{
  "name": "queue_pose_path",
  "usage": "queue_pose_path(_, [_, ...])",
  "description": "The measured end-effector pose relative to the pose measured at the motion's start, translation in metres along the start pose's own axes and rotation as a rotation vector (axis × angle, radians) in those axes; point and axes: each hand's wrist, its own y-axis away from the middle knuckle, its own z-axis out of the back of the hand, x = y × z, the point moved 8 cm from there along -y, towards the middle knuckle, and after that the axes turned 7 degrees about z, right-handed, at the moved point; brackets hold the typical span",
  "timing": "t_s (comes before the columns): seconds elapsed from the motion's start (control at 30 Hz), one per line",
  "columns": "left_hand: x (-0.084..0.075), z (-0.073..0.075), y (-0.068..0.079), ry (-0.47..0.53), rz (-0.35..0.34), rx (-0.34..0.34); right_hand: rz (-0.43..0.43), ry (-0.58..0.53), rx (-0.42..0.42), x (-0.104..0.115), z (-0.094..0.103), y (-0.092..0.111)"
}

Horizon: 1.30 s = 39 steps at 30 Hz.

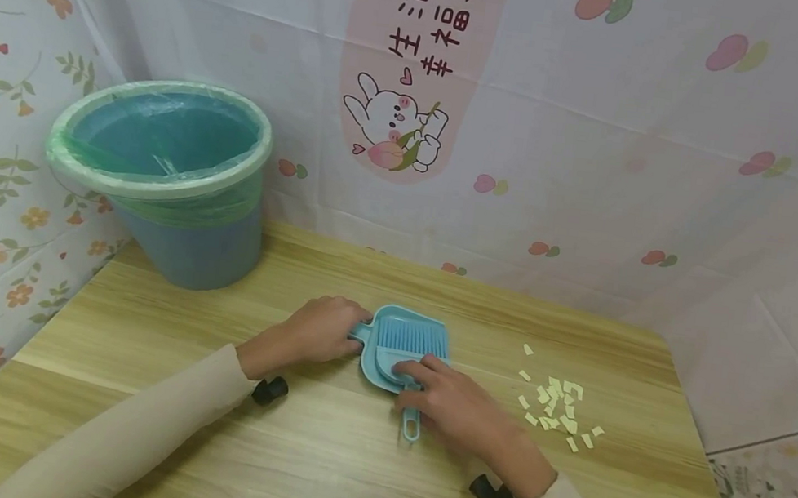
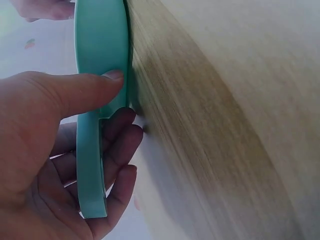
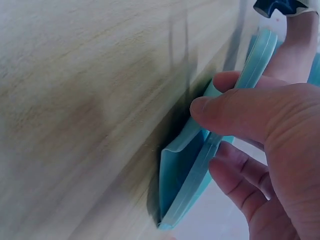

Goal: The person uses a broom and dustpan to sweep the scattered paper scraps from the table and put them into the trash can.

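Observation:
A light blue dustpan (image 1: 370, 369) lies on the wooden table, and a small matching brush (image 1: 413, 337) sits on top of it, bristles toward the far side. My left hand (image 1: 323, 329) holds the dustpan by its short handle; in the left wrist view its thumb lies over the handle's base and its fingers curl beneath. With thumb and fingers, my right hand (image 1: 451, 403) grips the brush near where its looped handle (image 1: 412, 425) begins. Part of the brush is hidden under that hand. Small pale yellow scraps (image 1: 553, 406) lie scattered to the right.
At the back left stands a blue bin (image 1: 185, 245) with a pale rim and a green plastic liner. A printed curtain (image 1: 545, 134) hangs behind the wooden table (image 1: 315, 469). The table's right edge lies beyond the scraps.

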Motion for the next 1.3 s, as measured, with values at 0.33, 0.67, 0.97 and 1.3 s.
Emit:
queue_pose_path(0.33, [-0.002,-0.001,0.001,-0.033,-0.047,0.018,0.035,-0.01,0.016,-0.001,0.007,-0.004])
queue_pose_path(0.67, [-0.005,0.0,0.005,-0.01,-0.057,0.039,0.122,0.012,-0.163,-0.001,0.042,-0.003])
queue_pose_path(0.97, [-0.007,-0.002,0.012,0.005,-0.07,0.067,0.032,0.025,-0.318,-0.015,0.077,0.015])
queue_pose_path(1.3, [-0.01,-0.005,0.019,-0.011,-0.076,0.087,-0.164,-0.015,-0.333,-0.037,0.098,0.045])
